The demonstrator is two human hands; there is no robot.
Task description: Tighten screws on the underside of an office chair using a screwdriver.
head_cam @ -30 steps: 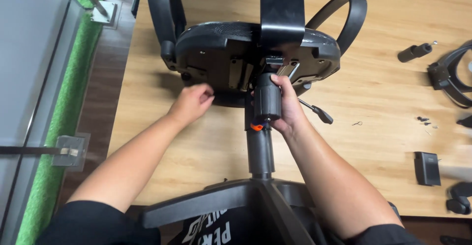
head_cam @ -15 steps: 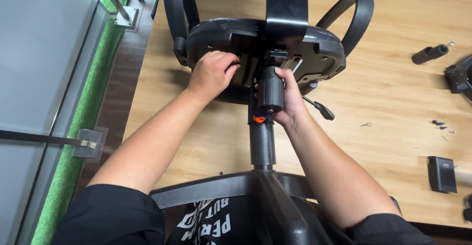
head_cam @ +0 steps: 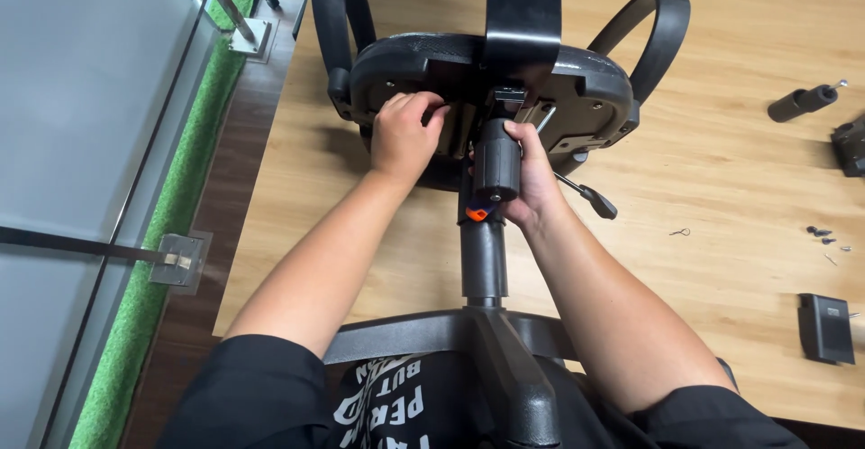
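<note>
A black office chair lies on its side on the wooden floor, its seat underside facing me. My right hand is wrapped around a black power screwdriver with an orange button, its tip against the mechanism plate under the seat. My left hand rests curled on the seat underside just left of the tool; what its fingers pinch is hidden. The gas lift column runs from the seat towards me to the black star base. Both armrests stick up at the far side.
A black adjustment lever pokes out right of my right hand. Loose screws, a small black box and a black cylinder lie on the floor at right. A glass wall with metal brackets and a green strip runs along the left.
My left hand has moved up from the floor beside the column onto the seat underside next to the tool. My right hand has kept its hold on the screwdriver.
</note>
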